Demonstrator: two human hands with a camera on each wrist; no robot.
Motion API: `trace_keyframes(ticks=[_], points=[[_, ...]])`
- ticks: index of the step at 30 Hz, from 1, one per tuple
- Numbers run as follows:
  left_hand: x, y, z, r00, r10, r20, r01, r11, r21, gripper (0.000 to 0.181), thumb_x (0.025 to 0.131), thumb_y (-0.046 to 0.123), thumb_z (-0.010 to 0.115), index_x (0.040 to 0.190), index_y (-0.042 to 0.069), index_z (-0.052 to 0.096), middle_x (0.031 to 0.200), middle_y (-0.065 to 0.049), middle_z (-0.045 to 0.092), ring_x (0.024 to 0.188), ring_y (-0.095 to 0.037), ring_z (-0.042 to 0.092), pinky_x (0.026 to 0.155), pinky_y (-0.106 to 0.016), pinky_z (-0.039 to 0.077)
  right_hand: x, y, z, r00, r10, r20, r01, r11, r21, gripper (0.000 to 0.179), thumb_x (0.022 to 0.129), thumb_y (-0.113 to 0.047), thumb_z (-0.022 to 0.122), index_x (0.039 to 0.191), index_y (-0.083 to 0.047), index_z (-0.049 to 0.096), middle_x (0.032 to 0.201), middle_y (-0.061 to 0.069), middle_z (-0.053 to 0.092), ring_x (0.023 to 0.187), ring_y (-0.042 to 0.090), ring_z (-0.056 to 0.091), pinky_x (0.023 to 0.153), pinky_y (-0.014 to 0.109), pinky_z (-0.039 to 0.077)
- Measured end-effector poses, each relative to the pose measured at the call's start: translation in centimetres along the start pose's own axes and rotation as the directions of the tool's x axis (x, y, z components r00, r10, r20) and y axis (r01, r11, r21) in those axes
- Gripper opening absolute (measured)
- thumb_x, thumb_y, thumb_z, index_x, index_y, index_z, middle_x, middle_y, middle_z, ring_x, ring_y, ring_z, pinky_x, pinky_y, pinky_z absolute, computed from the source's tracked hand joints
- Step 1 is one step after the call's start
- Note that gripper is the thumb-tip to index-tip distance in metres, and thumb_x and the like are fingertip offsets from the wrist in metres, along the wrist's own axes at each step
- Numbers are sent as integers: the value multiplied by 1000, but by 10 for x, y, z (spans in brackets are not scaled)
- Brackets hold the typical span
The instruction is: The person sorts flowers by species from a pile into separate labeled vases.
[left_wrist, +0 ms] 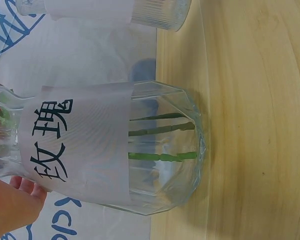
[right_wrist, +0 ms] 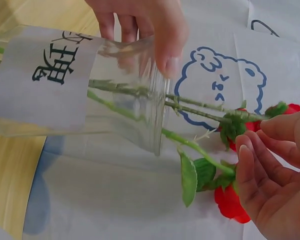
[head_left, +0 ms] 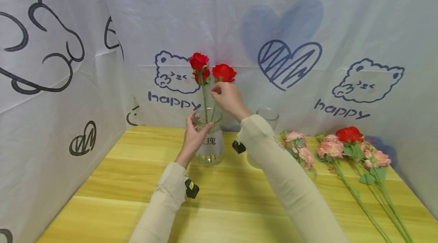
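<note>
A clear glass vase (head_left: 211, 157) with a white label (left_wrist: 85, 145) stands upright on the table, holding three red roses. Two of the roses (head_left: 199, 61) are close together on the left, while the third rose (head_left: 224, 72) leans right. My left hand (head_left: 195, 136) grips the vase round its neck, thumb near the rim. Just above the rim, my right hand (head_left: 228, 98) is beside the rose heads. Its fingers (right_wrist: 260, 167) are loosely bent close to the stems, and nothing shows between them in the right wrist view. Cut green stem ends (left_wrist: 165, 156) reach down to the vase bottom.
A second glass vase (head_left: 268, 115) stands to the right, partly behind the right sleeve (head_left: 291, 182). Pink flowers (head_left: 331, 146) and another red rose (head_left: 349, 135) lie on the right of the wooden table (head_left: 113, 197). A printed cloth (head_left: 219, 15) hangs behind.
</note>
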State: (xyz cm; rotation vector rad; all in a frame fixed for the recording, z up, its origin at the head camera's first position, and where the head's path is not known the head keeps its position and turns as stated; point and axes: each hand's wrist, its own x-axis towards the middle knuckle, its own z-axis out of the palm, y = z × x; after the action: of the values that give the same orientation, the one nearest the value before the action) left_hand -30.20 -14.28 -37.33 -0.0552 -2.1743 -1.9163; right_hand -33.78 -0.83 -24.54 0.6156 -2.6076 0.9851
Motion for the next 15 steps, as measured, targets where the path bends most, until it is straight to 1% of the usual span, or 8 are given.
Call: trace_keyframes(ticks=[4, 9, 12, 15], points=[[-1, 1, 0, 1000, -3, -2, 3, 1000, 4, 85, 89, 30, 68, 152, 12, 15, 152, -16, 29, 138, -36, 27, 113, -49, 26, -2, 4, -3, 1000, 10, 19, -9, 1000, -23, 21, 95, -12, 61, 110, 1, 68, 105, 13, 69, 95, 26, 63, 84, 35, 53], [-2, 1, 1, 1000, -2, -6, 2, 1000, 7, 85, 88, 30, 69, 152, 12, 15, 152, -15, 29, 138, -35, 28, 113, -49, 27, -5, 8, -7, 999, 9, 40, -7, 999, -41, 21, 95, -12, 61, 110, 1, 69, 105, 13, 69, 97, 26, 63, 85, 35, 53], [-2, 1, 1, 1000, -5, -8, 5, 1000, 4, 84, 89, 30, 68, 152, 13, 15, 152, -14, 30, 138, -35, 28, 113, -49, 26, -8, 10, -9, 999, 11, 52, -9, 999, -39, 21, 95, -12, 61, 109, 1, 69, 106, 13, 69, 98, 26, 62, 86, 35, 52], [-2, 1, 1, 1000, -11, -10, 11, 1000, 8, 84, 89, 30, 68, 152, 14, 15, 152, -14, 30, 138, -35, 27, 113, -49, 26, -10, 14, -12, 998, 11, 60, -10, 1000, -15, 21, 94, -11, 61, 110, 2, 68, 106, 14, 68, 99, 27, 62, 86, 35, 52]])
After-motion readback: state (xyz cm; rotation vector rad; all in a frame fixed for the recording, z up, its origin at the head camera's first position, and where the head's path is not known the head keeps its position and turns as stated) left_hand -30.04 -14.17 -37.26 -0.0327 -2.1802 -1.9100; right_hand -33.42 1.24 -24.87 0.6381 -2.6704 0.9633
